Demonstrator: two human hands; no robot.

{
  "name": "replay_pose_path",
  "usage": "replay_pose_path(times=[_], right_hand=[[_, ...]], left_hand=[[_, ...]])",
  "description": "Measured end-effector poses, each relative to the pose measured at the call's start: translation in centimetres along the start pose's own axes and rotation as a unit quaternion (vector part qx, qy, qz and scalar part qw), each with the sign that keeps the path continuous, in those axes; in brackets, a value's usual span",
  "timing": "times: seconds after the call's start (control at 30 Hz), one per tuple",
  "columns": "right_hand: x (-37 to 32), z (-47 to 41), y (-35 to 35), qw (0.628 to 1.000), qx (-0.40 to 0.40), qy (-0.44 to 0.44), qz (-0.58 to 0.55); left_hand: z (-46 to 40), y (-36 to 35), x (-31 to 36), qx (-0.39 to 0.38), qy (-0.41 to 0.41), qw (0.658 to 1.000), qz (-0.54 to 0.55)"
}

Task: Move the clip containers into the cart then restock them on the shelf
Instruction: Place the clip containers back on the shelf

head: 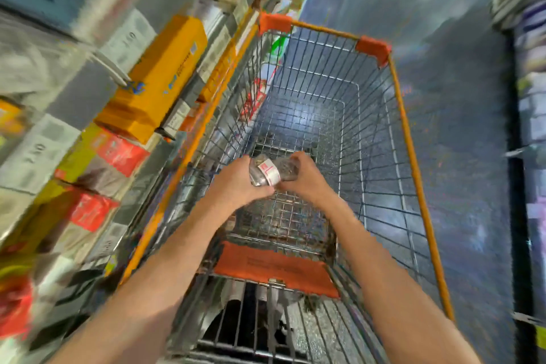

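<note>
A clear clip container (270, 172) with a white and red label is held between both hands above the inside of the wire cart (409, 139). My left hand (237, 179) grips its left end. My right hand (304, 176) grips its right end. The container lies roughly on its side, over the near part of the basket. The cart has an orange rim with orange corner guards and an orange child-seat flap (274, 267) near me. The frame is blurred by motion.
Shelves (124, 47) packed with yellow, orange and red boxes run along the left, touching close to the cart's side. Another shelf unit (529, 133) stands at the right edge. Dark speckled aisle floor (461, 142) lies to the right and ahead of the cart.
</note>
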State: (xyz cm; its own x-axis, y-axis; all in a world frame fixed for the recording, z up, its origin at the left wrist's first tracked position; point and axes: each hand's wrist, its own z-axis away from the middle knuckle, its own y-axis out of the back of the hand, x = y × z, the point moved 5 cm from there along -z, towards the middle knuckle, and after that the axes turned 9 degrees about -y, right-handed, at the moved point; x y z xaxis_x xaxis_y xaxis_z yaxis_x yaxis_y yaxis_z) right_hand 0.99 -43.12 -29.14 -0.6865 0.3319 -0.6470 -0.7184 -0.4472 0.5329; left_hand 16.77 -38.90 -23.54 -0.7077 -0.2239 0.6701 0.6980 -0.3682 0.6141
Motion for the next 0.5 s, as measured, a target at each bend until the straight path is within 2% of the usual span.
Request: replay_pose_path(times=[0.5], right_hand=[[-12.6, 14.3, 14.9, 0.981, 0.156, 0.109, 0.041]], left_hand=[[6.9, 12.5, 14.1, 0.086, -0.135, 0.987, -0.027]])
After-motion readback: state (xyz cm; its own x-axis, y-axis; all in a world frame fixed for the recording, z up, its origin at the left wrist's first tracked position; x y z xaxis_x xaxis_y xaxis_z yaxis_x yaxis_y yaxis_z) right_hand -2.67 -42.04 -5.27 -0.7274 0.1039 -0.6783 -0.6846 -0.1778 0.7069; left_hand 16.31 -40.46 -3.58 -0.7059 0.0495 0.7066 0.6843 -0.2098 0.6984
